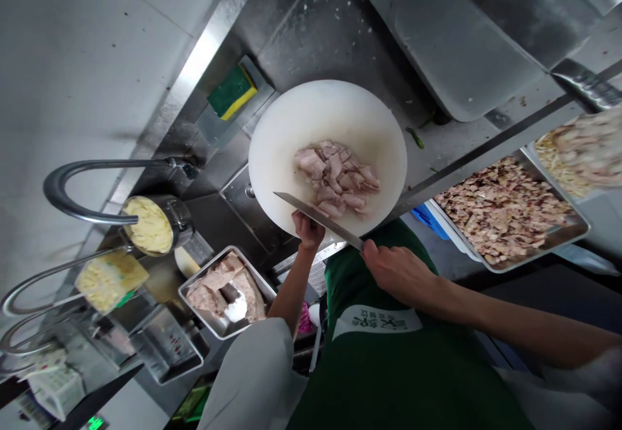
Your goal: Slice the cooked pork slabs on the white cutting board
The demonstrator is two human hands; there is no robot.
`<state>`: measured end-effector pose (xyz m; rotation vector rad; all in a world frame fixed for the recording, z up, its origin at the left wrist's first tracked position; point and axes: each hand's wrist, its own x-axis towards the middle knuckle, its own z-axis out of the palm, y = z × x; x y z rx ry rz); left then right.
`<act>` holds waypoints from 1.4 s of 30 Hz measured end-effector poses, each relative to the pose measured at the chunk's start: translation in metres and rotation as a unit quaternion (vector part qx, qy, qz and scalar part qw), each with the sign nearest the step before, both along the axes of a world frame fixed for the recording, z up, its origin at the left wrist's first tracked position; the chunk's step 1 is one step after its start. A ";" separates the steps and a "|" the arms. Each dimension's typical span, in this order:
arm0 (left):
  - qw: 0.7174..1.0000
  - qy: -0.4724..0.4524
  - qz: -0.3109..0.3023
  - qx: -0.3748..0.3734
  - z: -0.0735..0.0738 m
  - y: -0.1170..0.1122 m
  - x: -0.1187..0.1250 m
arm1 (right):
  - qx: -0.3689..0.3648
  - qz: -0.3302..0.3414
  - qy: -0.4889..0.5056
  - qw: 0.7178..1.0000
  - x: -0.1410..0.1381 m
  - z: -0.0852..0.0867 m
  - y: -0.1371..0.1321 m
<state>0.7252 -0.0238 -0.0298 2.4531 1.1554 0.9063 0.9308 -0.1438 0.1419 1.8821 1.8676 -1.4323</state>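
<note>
A round white cutting board [276, 138] lies over the sink edge, with sliced pale meat [335, 177] heaped near its middle. My right hand [396, 271] is closed around the handle of a kitchen knife [318, 218]. The long blade slants across the board's near edge, between the meat and my left hand. My left hand [308, 229] is at that near edge, its fingers curled in right beside the blade. Whatever the left fingers press on, if anything, is hidden by the hand and the blade.
To the left are a tray of large meat pieces [201, 297], a pot of pale yellow slices [150, 226] and a curved faucet [63, 177]. A green-yellow sponge [233, 93] sits behind the sink. At right is a tray of chopped browned meat [505, 213].
</note>
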 end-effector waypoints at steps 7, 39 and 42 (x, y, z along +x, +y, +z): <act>1.000 -0.006 -0.011 -0.027 -0.001 0.000 -0.001 | -0.015 -0.002 -0.012 1.000 0.000 -0.005 -0.009; 0.994 -0.026 0.042 -0.094 -0.013 -0.009 -0.014 | 0.045 0.003 0.002 0.999 -0.014 -0.006 0.013; 0.994 -0.023 0.053 -0.096 -0.020 -0.011 -0.019 | 0.030 0.001 -0.009 1.000 -0.013 -0.004 -0.004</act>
